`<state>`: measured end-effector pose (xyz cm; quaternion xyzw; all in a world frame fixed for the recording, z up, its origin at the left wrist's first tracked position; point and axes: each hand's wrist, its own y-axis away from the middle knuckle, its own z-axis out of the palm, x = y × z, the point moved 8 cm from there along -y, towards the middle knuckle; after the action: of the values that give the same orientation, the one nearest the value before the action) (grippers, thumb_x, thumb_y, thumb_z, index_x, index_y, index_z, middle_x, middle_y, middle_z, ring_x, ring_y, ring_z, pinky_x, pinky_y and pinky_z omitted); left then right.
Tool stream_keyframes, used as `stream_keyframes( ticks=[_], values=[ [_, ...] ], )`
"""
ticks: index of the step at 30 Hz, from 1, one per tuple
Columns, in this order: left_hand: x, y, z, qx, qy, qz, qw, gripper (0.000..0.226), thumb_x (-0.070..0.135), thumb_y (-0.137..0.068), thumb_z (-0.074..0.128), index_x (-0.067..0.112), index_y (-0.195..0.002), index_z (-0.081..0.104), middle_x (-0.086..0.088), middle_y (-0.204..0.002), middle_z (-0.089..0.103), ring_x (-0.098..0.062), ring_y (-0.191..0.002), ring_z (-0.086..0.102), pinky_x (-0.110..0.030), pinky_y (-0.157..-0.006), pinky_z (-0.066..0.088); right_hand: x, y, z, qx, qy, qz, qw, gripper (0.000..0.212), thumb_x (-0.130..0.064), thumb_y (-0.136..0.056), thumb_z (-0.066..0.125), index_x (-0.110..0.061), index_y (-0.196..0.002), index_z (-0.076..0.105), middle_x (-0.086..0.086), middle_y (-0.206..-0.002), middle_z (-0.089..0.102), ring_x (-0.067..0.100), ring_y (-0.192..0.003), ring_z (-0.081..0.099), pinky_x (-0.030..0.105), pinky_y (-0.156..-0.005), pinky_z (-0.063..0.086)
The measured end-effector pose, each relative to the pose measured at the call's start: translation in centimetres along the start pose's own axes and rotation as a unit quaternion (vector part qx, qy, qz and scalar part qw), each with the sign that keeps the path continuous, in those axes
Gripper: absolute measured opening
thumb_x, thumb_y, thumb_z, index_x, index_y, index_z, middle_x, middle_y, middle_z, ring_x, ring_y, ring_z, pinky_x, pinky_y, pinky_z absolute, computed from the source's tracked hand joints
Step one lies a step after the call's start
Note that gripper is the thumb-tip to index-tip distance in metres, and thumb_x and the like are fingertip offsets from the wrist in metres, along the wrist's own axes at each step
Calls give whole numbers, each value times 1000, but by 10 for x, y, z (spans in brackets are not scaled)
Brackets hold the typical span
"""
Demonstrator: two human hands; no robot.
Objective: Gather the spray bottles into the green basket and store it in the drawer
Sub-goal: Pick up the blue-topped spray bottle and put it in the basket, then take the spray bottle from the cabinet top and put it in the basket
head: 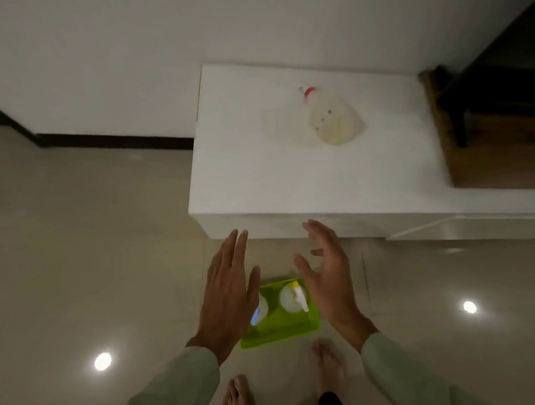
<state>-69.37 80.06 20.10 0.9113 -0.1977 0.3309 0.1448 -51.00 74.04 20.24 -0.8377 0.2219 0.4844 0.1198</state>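
Translucent lime-green rectangular plastic basket [280, 328] sits on the glossy beige tiled floor [74, 245], just in front of the bare feet [328, 366]. Inside stand two white spray bottles: one with a yellow-and-white trigger head [292, 298], one with a blue part [260, 310] half hidden behind the left hand [228, 295]. Third bottle, cloudy pale with red-capped nozzle [333, 115], lies on its side on the white cabinet top [258, 177], well apart from the basket. Right hand [330, 280] and left hand both above the basket's sides, fingers spread wide, holding nothing. Image blurred.
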Motion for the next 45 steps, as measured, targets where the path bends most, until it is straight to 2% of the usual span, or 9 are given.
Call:
stream_keyframes(
  ticks=[3, 12, 15, 18, 22, 30, 36, 41, 45],
  values=[
    [45, -39, -22, 24, 12, 36, 999, 60, 31, -101, 42, 22, -155, 16, -1, -164, 17, -15, -151, 17, -36, -122, 21, -38, -48, -41, 39, -31, -22, 999, 52, -12, -89, 71, -26, -136, 53, -6, -141, 54, 12, -123, 57, 31, -91, 54],
    [97, -162, -36, 42, -19, 27, 999, 62, 32, -101, 42, 17, -155, 16, -7, -164, 17, -22, -152, 16, -40, -124, 18, -54, -205, -106, 80, 13, -6, 997, 46, -28, -90, 71, -17, -132, 55, -2, -134, 54, 19, -121, 53, 42, -98, 50],
    [103, -200, -31, 45, -23, 5, 999, 62, 29, -101, 43, 16, -155, 15, -9, -164, 17, -23, -152, 15, -39, -123, 17, -36, -267, -102, 26, 37, 54, 998, 53, -47, -89, 65, -21, -134, 53, -3, -132, 52, 21, -125, 50, 37, -99, 45],
    [105, -229, -23, 44, -37, -12, 998, 62, 29, -101, 43, 14, -155, 16, -9, -163, 19, -23, -152, 15, -40, -123, 18, -11, -316, -81, -58, 17, 156, 986, 62, -60, -81, 64, -23, -130, 54, 1, -127, 57, 22, -114, 57, 34, -87, 46],
    [104, -253, -13, 42, -58, -27, 997, 62, 29, -100, 44, 12, -154, 17, -10, -162, 23, -24, -151, 17, -42, -123, 21, 15, -345, -52, -145, 24, 240, 960, 51, -54, -80, 67, -17, -113, 57, 5, -119, 64, 28, -105, 61, 33, -71, 42],
    [91, -252, 7, 32, -57, -52, 997, 62, 28, -100, 46, 13, -154, 18, -10, -162, 23, -24, -151, 19, -41, -122, 21, 28, -332, -27, -204, -81, 322, 921, 52, -22, -65, 77, -9, -112, 59, 12, -96, 72, 30, -81, 72, 39, -72, 61],
    [86, -219, -5, 30, -37, -38, 998, 62, 28, -100, 44, 13, -154, 17, -9, -162, 22, -23, -151, 16, -41, -123, 19, 10, -284, -33, -183, -155, 296, 924, 15, -17, -75, 75, -17, -84, 63, -3, -61, 69, 20, -59, 65, 26, -55, 51],
    [84, -166, -27, 28, -14, -15, 999, 62, 27, -100, 44, 13, -154, 18, -9, -163, 22, -22, -151, 18, -43, -122, 21, -19, -218, -42, -144, -201, 229, 941, 23, -24, -91, 69, -17, -111, 58, 3, -98, 69, 17, -83, 66, 29, -73, 51],
    [74, -103, -38, 27, -1, 0, 1000, 60, 27, -101, 44, 14, -154, 20, -7, -162, 22, -21, -151, 18, -39, -123, 20, -37, -137, -54, -118, -222, 177, 952, 19, -20, -89, 71, -20, -106, 64, -9, -93, 73, 7, -86, 69, 18, -72, 53]
  ],
)
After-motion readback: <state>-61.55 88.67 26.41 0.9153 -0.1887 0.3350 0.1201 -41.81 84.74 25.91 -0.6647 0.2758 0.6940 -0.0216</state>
